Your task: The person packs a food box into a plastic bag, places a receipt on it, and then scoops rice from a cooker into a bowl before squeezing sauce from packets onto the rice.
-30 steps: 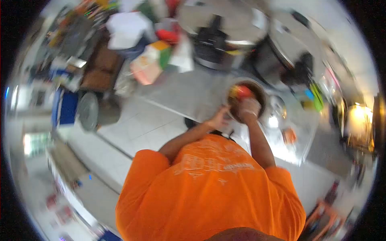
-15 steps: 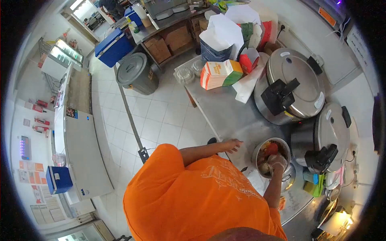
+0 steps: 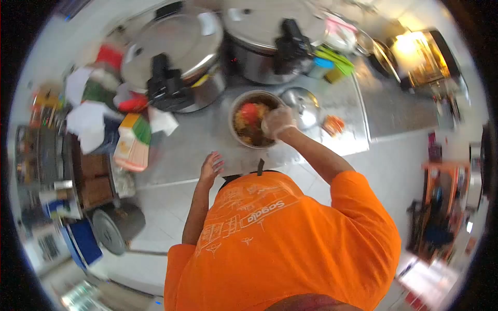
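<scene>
My right hand [image 3: 279,123], in a clear plastic glove, reaches over the right rim of a round metal pot [image 3: 233,124]. Its fingers curl down into the pot, and what they hold is hidden. Brown and orange-yellow food [image 3: 254,136] fills the pot's lower part, with a smooth red piece [image 3: 249,112] on top. Bare and held off to the pot's lower left, my left hand [image 3: 212,165] has loosely bent fingers, apart, with nothing in them. A shiny metal lid [image 3: 302,108] lies on the metal table just right of the pot.
Two large lidded cookers [image 3: 199,85] [image 3: 259,57] stand along the table's back. Food boxes [image 3: 133,142] and white paper packaging [image 3: 91,124] crowd the left end. An orange-and-white packet [image 3: 333,125], green cloths [image 3: 334,61] and a lit lamp [image 3: 415,49] are at right. A grey bin [image 3: 116,228] stands on the floor.
The view has swung to the right, bringing the pot to the centre. My right hand has shifted toward the pot's right rim; my left hand stays free near the table's front edge.
</scene>
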Demonstrator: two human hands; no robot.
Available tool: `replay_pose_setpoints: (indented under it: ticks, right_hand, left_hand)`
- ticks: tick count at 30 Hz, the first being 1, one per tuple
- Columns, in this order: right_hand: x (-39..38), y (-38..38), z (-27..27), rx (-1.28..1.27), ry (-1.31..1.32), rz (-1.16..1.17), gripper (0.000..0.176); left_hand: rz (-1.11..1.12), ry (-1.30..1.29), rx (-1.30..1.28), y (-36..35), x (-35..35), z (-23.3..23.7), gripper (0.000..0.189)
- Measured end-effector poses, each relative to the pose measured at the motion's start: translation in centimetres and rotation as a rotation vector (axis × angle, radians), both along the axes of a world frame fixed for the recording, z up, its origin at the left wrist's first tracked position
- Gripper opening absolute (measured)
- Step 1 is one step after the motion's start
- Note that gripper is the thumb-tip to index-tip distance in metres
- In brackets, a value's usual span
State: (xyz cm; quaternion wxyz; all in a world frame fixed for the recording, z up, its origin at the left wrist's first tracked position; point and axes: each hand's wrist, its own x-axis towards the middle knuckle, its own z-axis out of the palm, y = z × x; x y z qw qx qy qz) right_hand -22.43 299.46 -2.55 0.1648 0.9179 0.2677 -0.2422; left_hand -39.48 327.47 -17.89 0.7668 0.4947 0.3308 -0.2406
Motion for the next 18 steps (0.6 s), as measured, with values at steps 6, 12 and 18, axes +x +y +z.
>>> replay_pose_setpoints:
  ticks: [6, 12, 18]
  right_hand:
    - [-1.8, -3.4, -0.4, 0.289, -0.085, -0.228, 0.069]
    - [-0.6, -13.4, -1.3, 1.030, 0.020, -0.901, 0.076]
    - [4.3, -16.0, -5.0, 0.570, -0.149, -1.050, 0.080]
  left_hand:
    - [-0.058, -0.043, -0.029, -6.3, 5.0, 4.1, 0.072]
    - [-0.019, -0.114, 0.107, -9.1, 8.1, 4.7, 0.084]
    - [-0.136, -0.141, 0.159, -8.1, 8.0, 5.8, 0.083]
